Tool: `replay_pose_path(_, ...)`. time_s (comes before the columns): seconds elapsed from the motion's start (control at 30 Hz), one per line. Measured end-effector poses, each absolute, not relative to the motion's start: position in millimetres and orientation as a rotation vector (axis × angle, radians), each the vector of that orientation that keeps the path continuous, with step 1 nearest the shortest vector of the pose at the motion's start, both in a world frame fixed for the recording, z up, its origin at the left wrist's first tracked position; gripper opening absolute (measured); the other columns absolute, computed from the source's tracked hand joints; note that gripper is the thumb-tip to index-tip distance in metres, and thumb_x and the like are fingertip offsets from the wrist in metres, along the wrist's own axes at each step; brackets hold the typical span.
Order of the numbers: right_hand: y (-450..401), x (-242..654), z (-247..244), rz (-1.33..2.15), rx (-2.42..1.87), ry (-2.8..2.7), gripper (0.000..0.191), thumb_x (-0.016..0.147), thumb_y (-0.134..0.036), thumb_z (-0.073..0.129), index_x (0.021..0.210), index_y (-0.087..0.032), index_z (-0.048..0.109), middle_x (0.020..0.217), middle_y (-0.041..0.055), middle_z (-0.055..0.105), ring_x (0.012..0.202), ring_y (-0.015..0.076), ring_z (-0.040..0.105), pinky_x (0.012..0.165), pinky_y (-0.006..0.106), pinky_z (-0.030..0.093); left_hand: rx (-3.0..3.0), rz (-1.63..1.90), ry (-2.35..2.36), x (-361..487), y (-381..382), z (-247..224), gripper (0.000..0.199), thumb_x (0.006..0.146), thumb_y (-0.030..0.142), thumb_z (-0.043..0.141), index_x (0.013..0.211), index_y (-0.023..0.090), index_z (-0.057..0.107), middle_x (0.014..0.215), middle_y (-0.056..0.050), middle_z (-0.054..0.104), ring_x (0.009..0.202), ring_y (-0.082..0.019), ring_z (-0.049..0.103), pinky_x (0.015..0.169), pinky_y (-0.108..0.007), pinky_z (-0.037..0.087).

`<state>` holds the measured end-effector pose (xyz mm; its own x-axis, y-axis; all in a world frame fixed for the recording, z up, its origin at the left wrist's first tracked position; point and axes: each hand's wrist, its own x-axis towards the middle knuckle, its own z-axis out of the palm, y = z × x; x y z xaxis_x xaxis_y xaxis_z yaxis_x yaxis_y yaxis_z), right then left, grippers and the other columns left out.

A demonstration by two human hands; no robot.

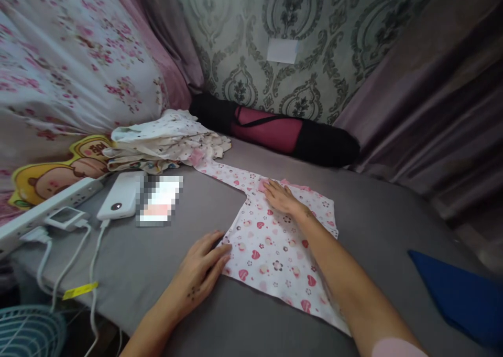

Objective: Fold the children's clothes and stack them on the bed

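A white child's garment (271, 247) printed with red hearts and flowers lies spread on the grey surface (188, 199), one sleeve reaching toward the back left. My right hand (280, 197) rests flat on its upper part near the pink trim, fingers extended. At the garment's lower left corner is my left hand (206, 262), its thumb and fingers closed together at the cloth edge. Whether the left fingers pinch the fabric is partly hidden, but they touch it.
Crumpled clothes (165, 139) lie at the back left, beside a yellow cartoon cushion (58, 173). A power strip (51, 207), white power bank (121, 194) and blurred phone (160, 201) sit left. A black-and-red roll bag (271, 131) lies behind; a blue item (459, 299) is right.
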<state>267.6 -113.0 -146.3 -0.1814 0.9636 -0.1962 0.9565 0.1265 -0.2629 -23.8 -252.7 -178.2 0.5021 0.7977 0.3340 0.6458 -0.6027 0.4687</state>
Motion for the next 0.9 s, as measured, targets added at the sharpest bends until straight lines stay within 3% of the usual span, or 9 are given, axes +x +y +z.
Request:
replay_pose_path(0.1, -99.0, 254.0, -135.9, 0.368, -1.989, -2.283, 0.057, 0.099, -0.042, 0.013, 0.144, -0.019, 0.039, 0.155, 0.0095, 0.027, 0.144, 0.0237, 0.018, 0.115, 0.051, 0.007, 2.46, 0.853, 1.233, -24.5, -252.2, -182.6, 0.032, 0.095, 0.03, 0.046, 0.124, 0.026, 0.059, 0.134, -0.009, 0.055, 0.127, -0.026, 0.049, 0.103, -0.044, 0.045)
replay_pose_path(0.23, -82.6, 225.1, -150.9, 0.169, -1.965, -2.222, 0.06, 0.099, -0.04, 0.016, 0.148, -0.007, 0.027, 0.157, 0.0137, 0.021, 0.145, 0.0238, 0.011, 0.116, 0.047, 0.007, 2.436, 0.931, 1.304, -26.3, -252.1, -188.4, 0.032, 0.094, 0.029, 0.048, 0.124, 0.023, 0.057, 0.132, -0.011, 0.056, 0.128, -0.027, 0.047, 0.104, -0.048, 0.044)
replay_pose_path(0.37, -77.1, 215.5, -168.4, 0.199, -2.012, -2.286, 0.059, 0.098, -0.038, 0.02, 0.148, -0.006, 0.027, 0.156, 0.0138, 0.023, 0.144, 0.0249, 0.017, 0.115, 0.046, 0.01, 2.426, 0.926, 1.332, -26.4, -252.7, -189.4, 0.031, 0.093, 0.027, 0.048, 0.123, 0.023, 0.057, 0.131, -0.011, 0.057, 0.128, -0.027, 0.047, 0.103, -0.047, 0.044)
replay_pose_path(0.57, -60.3, 205.0, -145.3, 0.218, -2.031, -2.346, 0.051, 0.095, -0.031, 0.035, 0.141, -0.009, 0.041, 0.15, 0.0179, 0.034, 0.139, 0.0282, 0.026, 0.112, 0.048, 0.017, 2.428, 0.951, 1.359, -24.6, -251.4, -192.9, 0.032, 0.093, 0.027, 0.049, 0.124, 0.02, 0.054, 0.13, -0.012, 0.057, 0.126, -0.028, 0.048, 0.102, -0.049, 0.045)
replay_pose_path(0.7, -39.8, 156.1, -132.4, 0.119, -1.795, -2.332, 0.045, 0.093, -0.021, 0.037, 0.136, -0.016, 0.048, 0.138, 0.0138, 0.048, 0.128, 0.0259, 0.041, 0.105, 0.042, 0.029, 2.424, 1.01, 1.385, -25.5, -250.3, -196.1, 0.034, 0.093, 0.026, 0.05, 0.126, 0.02, 0.051, 0.131, -0.013, 0.056, 0.128, -0.027, 0.047, 0.103, -0.048, 0.045)
replay_pose_path(0.9, -21.9, 62.6, -129.4, 0.285, -1.549, -2.491, 0.053, 0.09, -0.025, 0.044, 0.143, -0.03, 0.04, 0.146, 0.0105, 0.037, 0.13, 0.0298, 0.037, 0.103, 0.047, 0.032, 2.44, 1.023, 1.391, -25.7, -249.0, -195.3, 0.037, 0.092, 0.027, 0.052, 0.128, 0.02, 0.051, 0.135, -0.013, 0.054, 0.133, -0.028, 0.041, 0.107, -0.05, 0.041)
